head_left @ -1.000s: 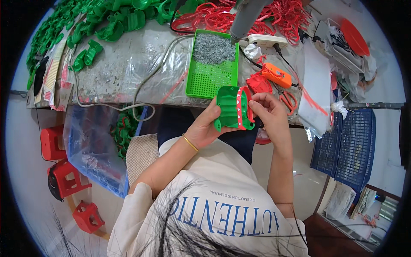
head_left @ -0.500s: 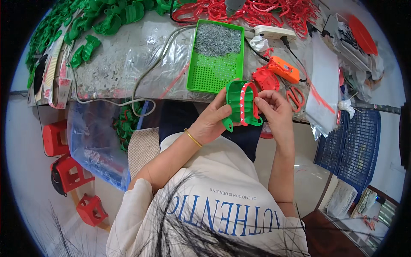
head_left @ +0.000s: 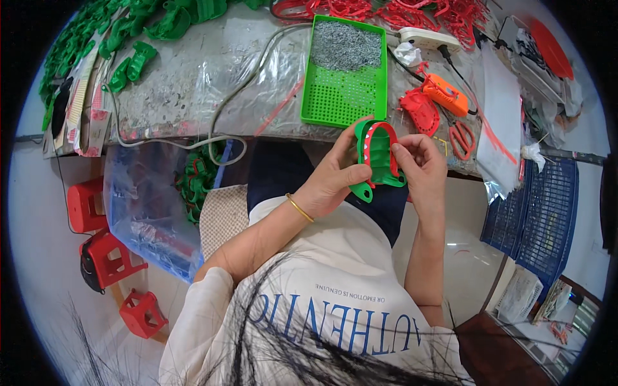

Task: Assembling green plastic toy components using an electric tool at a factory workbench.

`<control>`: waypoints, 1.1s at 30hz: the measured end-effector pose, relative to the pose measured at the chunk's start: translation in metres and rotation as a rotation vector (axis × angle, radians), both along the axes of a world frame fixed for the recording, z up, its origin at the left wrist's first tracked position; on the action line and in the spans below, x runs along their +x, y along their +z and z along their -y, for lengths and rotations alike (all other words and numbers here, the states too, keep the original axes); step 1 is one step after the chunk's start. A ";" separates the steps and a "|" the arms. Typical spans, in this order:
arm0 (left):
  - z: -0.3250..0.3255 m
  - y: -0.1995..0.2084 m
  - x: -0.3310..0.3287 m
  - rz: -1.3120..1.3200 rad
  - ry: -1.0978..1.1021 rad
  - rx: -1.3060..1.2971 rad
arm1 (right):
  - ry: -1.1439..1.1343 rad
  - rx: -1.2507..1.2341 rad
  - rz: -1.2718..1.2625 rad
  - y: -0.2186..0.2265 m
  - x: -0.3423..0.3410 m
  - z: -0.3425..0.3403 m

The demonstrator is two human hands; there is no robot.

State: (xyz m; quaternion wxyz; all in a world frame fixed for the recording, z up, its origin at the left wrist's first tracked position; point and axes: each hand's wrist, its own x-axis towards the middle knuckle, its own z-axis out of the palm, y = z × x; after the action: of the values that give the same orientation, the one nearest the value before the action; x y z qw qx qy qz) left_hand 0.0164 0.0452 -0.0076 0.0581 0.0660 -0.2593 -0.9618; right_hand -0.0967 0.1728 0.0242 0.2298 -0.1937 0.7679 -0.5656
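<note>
My left hand point(head_left: 336, 175) grips a hollow green plastic jaw-shaped piece point(head_left: 381, 158) by its left side, the thumb pressed on its lower left edge. A curved red strip with white pointed teeth point(head_left: 367, 147) runs round the rim of the piece. At the strip's right side, my right hand point(head_left: 423, 168) pinches it between thumb and bent fingers. Both hands are held just in front of the table edge. A green perforated tray point(head_left: 341, 96) lies beyond them, with many small grey metal bits point(head_left: 344, 46) heaped in its far part.
On the table, right of the tray, lie a red plastic part point(head_left: 420, 110), an orange tool point(head_left: 445, 95), scissors point(head_left: 462, 140) and a white power strip point(head_left: 428, 40). Red strips point(head_left: 431, 16) and green parts point(head_left: 138, 61) pile up behind. A lined blue crate point(head_left: 145, 206) stands left.
The toothed strip has moved from across the middle of the green piece to its rim. Both hands have shifted slightly right, and the view has moved a little.
</note>
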 end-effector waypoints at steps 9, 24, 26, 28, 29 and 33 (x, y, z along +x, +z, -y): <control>-0.005 -0.012 0.015 0.048 0.021 -0.128 | -0.018 -0.002 0.031 -0.013 0.018 -0.004; -0.004 -0.036 0.040 -0.138 -0.255 0.509 | 0.191 -0.197 0.402 -0.001 0.044 -0.004; -0.003 -0.040 0.039 -0.155 -0.265 0.518 | 0.169 -0.230 0.411 0.002 0.048 0.000; -0.004 -0.040 0.041 -0.169 -0.274 0.531 | 0.171 -0.217 0.421 0.005 0.051 0.001; -0.003 -0.039 0.042 -0.183 -0.273 0.533 | 0.173 -0.210 0.429 0.006 0.051 0.003; 0.000 -0.041 0.041 -0.128 -0.225 0.529 | 0.212 -0.200 0.456 0.005 0.047 0.006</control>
State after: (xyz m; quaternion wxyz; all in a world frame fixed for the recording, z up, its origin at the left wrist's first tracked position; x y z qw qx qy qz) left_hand 0.0576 0.0449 -0.0483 -0.0517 -0.0111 -0.0011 -0.9986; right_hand -0.0492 0.1669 0.0290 0.4348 -0.1624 0.6121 -0.6403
